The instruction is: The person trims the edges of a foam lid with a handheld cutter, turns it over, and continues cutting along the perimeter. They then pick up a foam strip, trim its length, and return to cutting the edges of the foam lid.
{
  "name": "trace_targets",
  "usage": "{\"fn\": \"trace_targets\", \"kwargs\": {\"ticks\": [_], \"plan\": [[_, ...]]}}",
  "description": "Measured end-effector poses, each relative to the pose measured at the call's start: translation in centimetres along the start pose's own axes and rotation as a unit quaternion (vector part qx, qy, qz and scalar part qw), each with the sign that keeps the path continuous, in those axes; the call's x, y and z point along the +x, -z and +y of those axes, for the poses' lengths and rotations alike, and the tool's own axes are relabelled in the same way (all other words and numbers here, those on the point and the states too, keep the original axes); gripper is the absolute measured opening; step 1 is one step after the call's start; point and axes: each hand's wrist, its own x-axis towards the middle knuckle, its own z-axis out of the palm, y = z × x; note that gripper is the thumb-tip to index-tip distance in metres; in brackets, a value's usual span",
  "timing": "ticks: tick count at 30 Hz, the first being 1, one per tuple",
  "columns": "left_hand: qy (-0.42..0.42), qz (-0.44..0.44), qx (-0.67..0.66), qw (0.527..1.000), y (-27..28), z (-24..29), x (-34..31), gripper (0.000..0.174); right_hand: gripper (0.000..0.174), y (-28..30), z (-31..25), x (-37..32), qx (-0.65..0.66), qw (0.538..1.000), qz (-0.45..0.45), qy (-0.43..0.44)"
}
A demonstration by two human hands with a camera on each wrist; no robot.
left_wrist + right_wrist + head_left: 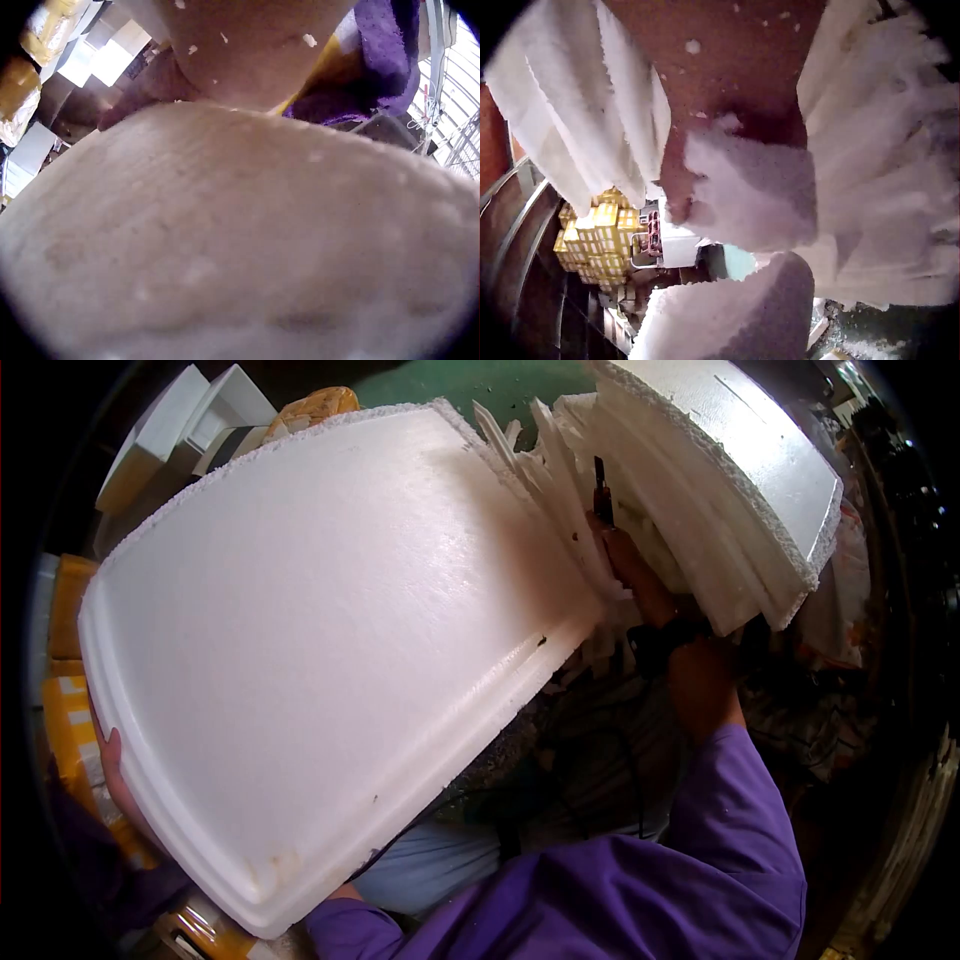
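In the head view a large white foam panel (pixel 330 630) with a stepped rim fills the left and middle. My left hand (pixel 118 775) grips its left edge, most of the fingers hidden beneath. The left wrist view has the same hand (pixel 232 56) close against the foam surface. My right hand (pixel 622 555) holds a box cutter (pixel 601 490) with a red and black handle, its tip pointing away from me. That hand is between the panel's jagged right end and a second foam piece (pixel 690 490). In the right wrist view, broken foam (pixel 750 187) surrounds the right hand (pixel 735 67).
White foam boxes (pixel 190 425) stand at the back left. Yellow-taped cartons (pixel 70 710) are along the left side. Behind the foam lies a green surface (pixel 470 385) with small crumbs. More stacked yellow-and-white cartons (pixel 600 232) appear in the right wrist view.
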Motion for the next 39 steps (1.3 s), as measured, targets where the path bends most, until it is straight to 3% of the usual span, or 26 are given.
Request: {"fn": "trace_targets", "kwargs": {"ticks": [2, 4, 7, 10, 13, 14, 17, 20, 22, 25, 27, 28, 30, 31, 33, 35, 38, 39], "plan": [[0.020, 0.015, -0.017, 1.000, -0.8, 0.3, -0.7, 0.069, 0.061, 0.5, 0.3, 0.7, -0.146, 0.988, 0.027, 0.044], [-0.018, 0.005, -0.003, 1.000, -1.0, 0.1, -0.9, 0.070, 0.058, 0.3, 0.3, 1.3, -0.322, 0.939, 0.067, 0.099], [-0.135, -0.009, 0.045, 0.990, -0.8, -0.1, -1.3, 0.070, 0.048, -1.1, 1.2, 0.7, -0.348, 0.903, 0.210, 0.141], [-0.287, 0.018, 0.127, 0.949, -1.7, -0.5, -2.5, 0.071, 0.037, -2.4, 1.5, -0.1, -0.289, 0.915, 0.196, 0.204], [-0.432, 0.047, 0.211, 0.875, -2.9, -1.2, -5.0, 0.073, 0.033, -6.1, 2.2, -2.2, -0.278, 0.883, 0.145, 0.349], [-0.440, 0.034, 0.200, 0.875, -3.8, -1.9, -6.3, 0.078, 0.025, -7.6, 1.9, -4.4, -0.237, 0.894, 0.109, 0.363], [-0.464, 0.015, 0.193, 0.864, -6.4, -4.9, -9.1, 0.081, 0.040, -11.7, 3.5, -8.5, -0.203, 0.928, -0.109, 0.295], [-0.464, 0.008, 0.230, 0.855, -7.6, -9.1, -10.9, 0.084, 0.066, -15.7, 4.3, -15.3, -0.108, 0.945, -0.308, 0.008], [-0.452, -0.005, 0.219, 0.865, -8.1, -12.4, -11.9, 0.088, 0.058, -18.7, 9.0, -15.9, -0.100, 0.943, -0.313, -0.049], [-0.440, -0.014, 0.214, 0.872, -8.3, -17.4, -12.4, 0.100, 0.059, -22.5, 15.5, -14.0, -0.203, 0.935, -0.289, 0.011], [-0.463, -0.009, 0.272, 0.844, -7.6, -20.8, -12.2, 0.106, 0.052, -24.1, 18.0, -12.1, -0.136, 0.949, -0.276, -0.068], [-0.470, -0.050, 0.270, 0.839, -7.3, -21.4, -12.3, 0.107, 0.050, -24.9, 18.7, -11.5, -0.101, 0.952, -0.268, -0.107], [-0.476, -0.128, 0.273, 0.826, -6.4, -22.3, -12.2, 0.111, 0.057, -25.3, 19.6, -9.6, -0.063, 0.937, -0.342, -0.027], [-0.452, -0.156, 0.191, 0.857, -5.7, -22.4, -12.0, 0.114, 0.060, -25.2, 20.2, -8.2, -0.040, 0.926, -0.376, 0.013], [-0.270, -0.142, 0.102, 0.947, -4.0, -19.6, -13.8, 0.108, 0.045, -27.4, 26.1, -3.2, -0.049, 0.948, -0.302, 0.085], [-0.162, -0.136, 0.092, 0.973, -3.2, -15.5, -13.4, 0.095, 0.043, -25.9, 22.8, -4.2, -0.111, 0.948, -0.298, 0.031], [-0.039, -0.144, 0.111, 0.983, -1.4, -12.4, -8.9, 0.075, 0.044, -27.2, 27.7, 0.1, -0.179, 0.938, -0.296, 0.016], [-0.004, -0.141, 0.114, 0.984, -1.4, -11.9, -6.7, 0.069, 0.044, -26.1, 25.1, -1.5, -0.209, 0.929, -0.306, 0.003]]}}
